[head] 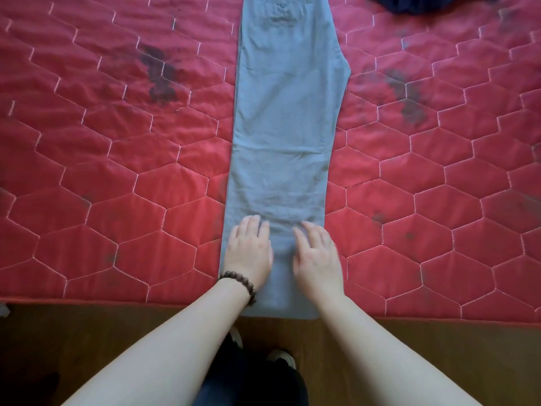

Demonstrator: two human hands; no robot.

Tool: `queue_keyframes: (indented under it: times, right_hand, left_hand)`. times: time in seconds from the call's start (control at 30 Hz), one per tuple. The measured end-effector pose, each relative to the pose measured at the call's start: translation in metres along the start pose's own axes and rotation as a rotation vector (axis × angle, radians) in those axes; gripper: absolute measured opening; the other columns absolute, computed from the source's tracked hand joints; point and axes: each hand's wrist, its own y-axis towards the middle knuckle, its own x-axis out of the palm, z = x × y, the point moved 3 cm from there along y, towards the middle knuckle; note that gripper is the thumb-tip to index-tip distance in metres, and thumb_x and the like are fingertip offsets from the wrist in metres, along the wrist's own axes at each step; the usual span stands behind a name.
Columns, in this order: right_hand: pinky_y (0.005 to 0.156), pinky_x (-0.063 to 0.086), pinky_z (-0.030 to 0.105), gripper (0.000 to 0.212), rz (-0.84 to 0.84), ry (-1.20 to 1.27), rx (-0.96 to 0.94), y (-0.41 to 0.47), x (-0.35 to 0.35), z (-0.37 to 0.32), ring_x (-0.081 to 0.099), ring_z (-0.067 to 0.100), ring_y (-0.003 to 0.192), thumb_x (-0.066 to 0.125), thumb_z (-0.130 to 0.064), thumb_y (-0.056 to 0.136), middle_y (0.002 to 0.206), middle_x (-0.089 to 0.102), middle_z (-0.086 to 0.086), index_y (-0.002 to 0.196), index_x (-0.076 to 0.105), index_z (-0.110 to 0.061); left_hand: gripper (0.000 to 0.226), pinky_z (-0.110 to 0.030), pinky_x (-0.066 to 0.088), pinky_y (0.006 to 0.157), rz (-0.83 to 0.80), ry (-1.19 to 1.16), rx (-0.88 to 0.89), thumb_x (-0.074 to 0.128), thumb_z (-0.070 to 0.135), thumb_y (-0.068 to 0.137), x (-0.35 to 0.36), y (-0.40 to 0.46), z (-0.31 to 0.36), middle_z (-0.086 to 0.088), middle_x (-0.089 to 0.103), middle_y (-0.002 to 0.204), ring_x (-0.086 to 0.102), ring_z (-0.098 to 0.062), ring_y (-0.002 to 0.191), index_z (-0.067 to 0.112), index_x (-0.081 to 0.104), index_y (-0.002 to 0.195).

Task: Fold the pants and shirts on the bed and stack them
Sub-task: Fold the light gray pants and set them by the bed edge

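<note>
A pair of grey-blue pants (284, 118) lies lengthwise down the middle of the red quilted bed (117, 171), one leg laid over the other, the hem at the bed's near edge and the waist at the top of the view. My left hand (248, 250), with a bead bracelet on the wrist, rests flat on the lower leg near its left edge. My right hand (317, 259) lies flat beside it on the same part of the leg, fingers straight and slightly spread. Neither hand grips the cloth.
A dark navy garment (421, 2) sits bunched at the far right top of the bed. The quilt has dark printed patches on both sides of the pants. A wooden floor (87, 347) runs along the bed's near edge, where my feet stand.
</note>
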Motion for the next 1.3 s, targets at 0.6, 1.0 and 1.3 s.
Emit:
queue_keyframes:
  times: [0.6,1.0,1.3]
  right_hand:
    - [0.118,0.015,0.049,0.052,0.091,-0.131,0.076,0.201,0.005,0.026,0.030,0.034,0.142,0.051,-0.018,0.092,0.151,0.037,0.017,0.140,0.045,0.000]
    - [0.115,-0.014,0.054,0.064,-0.189,-0.406,0.083,0.403,-0.015,0.084,-0.011,0.017,0.148,0.008,-0.064,0.093,0.162,-0.007,-0.008,0.152,-0.002,-0.039]
    - [0.112,0.031,0.052,0.052,-0.050,-0.136,-0.257,0.362,-0.009,0.045,0.037,0.025,0.139,0.037,-0.024,0.092,0.150,0.039,0.008,0.139,0.050,-0.010]
  left_hand:
    - [0.060,-0.049,0.012,0.119,0.050,0.077,-0.023,0.034,0.032,0.096,-0.034,0.189,-0.051,-0.015,0.021,0.158,0.016,-0.032,0.147,0.005,0.028,0.149]
    - [0.065,-0.048,0.000,0.119,0.049,0.153,-0.073,0.022,0.050,0.097,-0.061,0.361,-0.081,0.002,0.005,0.162,0.001,-0.016,0.149,0.024,0.008,0.154]
    - [0.062,-0.049,0.025,0.113,0.064,0.142,0.269,0.031,0.037,0.090,-0.064,0.354,-0.040,-0.011,0.038,0.151,0.037,-0.028,0.139,0.008,0.044,0.143]
